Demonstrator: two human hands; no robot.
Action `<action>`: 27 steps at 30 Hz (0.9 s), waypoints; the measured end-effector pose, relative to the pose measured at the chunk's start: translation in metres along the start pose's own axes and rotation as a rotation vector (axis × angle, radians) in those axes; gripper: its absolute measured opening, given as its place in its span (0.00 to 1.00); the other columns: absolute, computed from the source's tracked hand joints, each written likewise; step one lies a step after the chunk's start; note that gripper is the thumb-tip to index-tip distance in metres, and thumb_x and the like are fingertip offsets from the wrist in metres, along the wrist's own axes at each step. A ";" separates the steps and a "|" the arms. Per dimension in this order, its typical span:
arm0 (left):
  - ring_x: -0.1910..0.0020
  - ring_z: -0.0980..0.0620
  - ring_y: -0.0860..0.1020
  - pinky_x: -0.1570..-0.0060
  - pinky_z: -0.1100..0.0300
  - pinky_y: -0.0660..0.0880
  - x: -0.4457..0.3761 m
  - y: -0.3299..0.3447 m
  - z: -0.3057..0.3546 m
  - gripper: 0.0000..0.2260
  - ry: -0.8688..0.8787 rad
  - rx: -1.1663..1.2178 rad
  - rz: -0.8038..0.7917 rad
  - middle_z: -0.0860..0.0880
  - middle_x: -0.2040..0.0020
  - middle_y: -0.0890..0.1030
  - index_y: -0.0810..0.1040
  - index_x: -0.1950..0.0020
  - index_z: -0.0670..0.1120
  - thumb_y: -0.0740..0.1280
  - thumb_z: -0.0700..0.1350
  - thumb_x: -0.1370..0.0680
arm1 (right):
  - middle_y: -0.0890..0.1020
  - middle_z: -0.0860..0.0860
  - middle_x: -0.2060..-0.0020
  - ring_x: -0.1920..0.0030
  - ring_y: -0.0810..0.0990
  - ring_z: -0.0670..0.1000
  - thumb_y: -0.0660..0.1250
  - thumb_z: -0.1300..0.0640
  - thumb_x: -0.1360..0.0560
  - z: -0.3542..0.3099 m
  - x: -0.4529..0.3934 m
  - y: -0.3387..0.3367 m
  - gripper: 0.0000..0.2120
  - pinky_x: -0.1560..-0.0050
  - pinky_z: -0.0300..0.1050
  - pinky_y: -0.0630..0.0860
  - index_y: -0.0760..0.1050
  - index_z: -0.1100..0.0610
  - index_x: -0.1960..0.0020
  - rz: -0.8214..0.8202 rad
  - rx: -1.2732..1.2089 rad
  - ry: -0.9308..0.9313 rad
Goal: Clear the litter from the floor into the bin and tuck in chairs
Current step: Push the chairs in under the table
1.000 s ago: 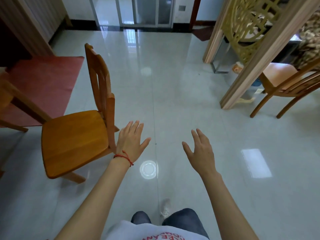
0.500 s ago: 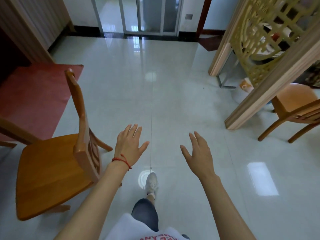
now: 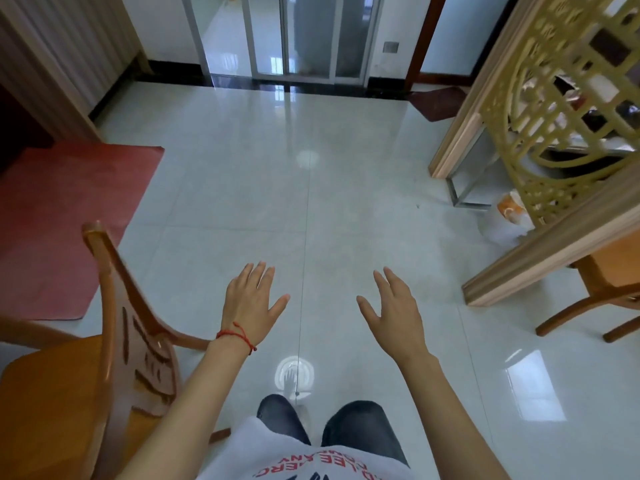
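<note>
View from a person's head, looking down over a glossy pale tiled floor (image 3: 346, 209). Both bare hands are held out in front, palms down, holding nothing. The left hand (image 3: 251, 301) has its fingers straight and lightly spread, with a red string bracelet (image 3: 237, 334) at the wrist. The right hand (image 3: 394, 310) is likewise spread, thumb out to the left.

A wooden chair (image 3: 114, 344) stands at the near left, just beside the left forearm, its carved back nearest the person and its seat running off the left edge. A second wooden chair (image 3: 613, 282) sits at the right edge, partly behind a wood-framed gold lattice screen (image 3: 554, 109). At the foot of that screen, on the floor, lies a white and orange bag (image 3: 512, 216); whether it is litter cannot be told. A red mat (image 3: 59, 220) covers the floor at the left. Sliding glass doors (image 3: 294, 36) close the far wall.
</note>
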State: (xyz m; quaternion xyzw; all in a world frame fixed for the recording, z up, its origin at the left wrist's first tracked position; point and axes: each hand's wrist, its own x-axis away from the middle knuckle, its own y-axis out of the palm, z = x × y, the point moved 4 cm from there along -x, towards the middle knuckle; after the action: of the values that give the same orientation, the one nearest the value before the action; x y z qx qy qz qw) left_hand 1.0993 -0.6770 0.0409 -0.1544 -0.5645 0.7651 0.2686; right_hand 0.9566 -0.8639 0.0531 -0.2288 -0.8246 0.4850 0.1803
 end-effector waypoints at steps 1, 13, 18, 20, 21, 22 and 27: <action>0.31 0.39 0.66 0.35 0.45 0.64 -0.010 0.000 0.000 0.28 -0.013 0.000 0.002 0.39 0.32 0.70 0.70 0.34 0.38 0.59 0.56 0.27 | 0.59 0.54 0.26 0.26 0.56 0.53 0.58 0.46 0.22 0.000 -0.013 -0.001 0.27 0.29 0.48 0.57 0.58 0.56 0.27 -0.006 -0.006 -0.008; 0.26 0.44 0.56 0.30 0.49 0.55 -0.117 -0.008 0.001 0.27 -0.363 0.031 0.107 0.43 0.26 0.62 0.62 0.28 0.42 0.59 0.55 0.23 | 0.57 0.53 0.25 0.26 0.55 0.52 0.57 0.46 0.22 -0.013 -0.200 -0.014 0.28 0.29 0.48 0.56 0.57 0.56 0.27 -0.187 0.035 -0.326; 0.29 0.40 0.63 0.33 0.47 0.62 -0.129 -0.012 0.009 0.30 -0.530 0.045 0.187 0.40 0.30 0.68 0.67 0.32 0.40 0.53 0.60 0.25 | 0.57 0.52 0.25 0.26 0.54 0.51 0.57 0.45 0.23 -0.031 -0.256 -0.019 0.28 0.28 0.48 0.56 0.57 0.55 0.27 -0.287 0.040 -0.490; 0.28 0.41 0.61 0.32 0.47 0.60 -0.126 -0.015 0.008 0.31 -0.619 0.063 0.225 0.41 0.29 0.66 0.65 0.30 0.41 0.51 0.61 0.25 | 0.58 0.52 0.25 0.26 0.55 0.51 0.58 0.45 0.23 -0.045 -0.270 -0.016 0.28 0.29 0.48 0.56 0.57 0.55 0.27 -0.332 0.032 -0.567; 0.26 0.43 0.58 0.30 0.49 0.57 -0.122 -0.013 0.007 0.29 -0.677 0.077 0.218 0.42 0.27 0.63 0.62 0.29 0.42 0.54 0.59 0.24 | 0.58 0.52 0.26 0.26 0.55 0.51 0.58 0.45 0.23 -0.052 -0.274 -0.014 0.28 0.29 0.48 0.57 0.57 0.55 0.27 -0.353 0.031 -0.610; 0.25 0.45 0.55 0.29 0.50 0.54 -0.117 -0.012 0.006 0.28 -0.726 0.083 0.222 0.43 0.25 0.60 0.59 0.27 0.43 0.55 0.58 0.23 | 0.58 0.52 0.26 0.26 0.55 0.51 0.58 0.45 0.23 -0.061 -0.277 -0.010 0.28 0.29 0.48 0.57 0.58 0.55 0.27 -0.374 0.030 -0.655; 0.25 0.46 0.53 0.27 0.52 0.52 -0.069 -0.013 -0.002 0.28 -0.950 0.073 0.292 0.45 0.25 0.60 0.58 0.27 0.44 0.56 0.57 0.22 | 0.58 0.51 0.25 0.26 0.55 0.50 0.58 0.45 0.23 -0.108 -0.265 0.015 0.28 0.29 0.47 0.57 0.57 0.55 0.27 -0.509 0.037 -0.874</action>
State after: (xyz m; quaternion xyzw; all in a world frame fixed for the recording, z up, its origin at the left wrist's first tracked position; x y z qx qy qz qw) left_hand 1.1594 -0.7133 0.0485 0.1434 -0.5700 0.7996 -0.1230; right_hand 1.2363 -0.9263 0.0700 0.2072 -0.8439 0.4906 -0.0650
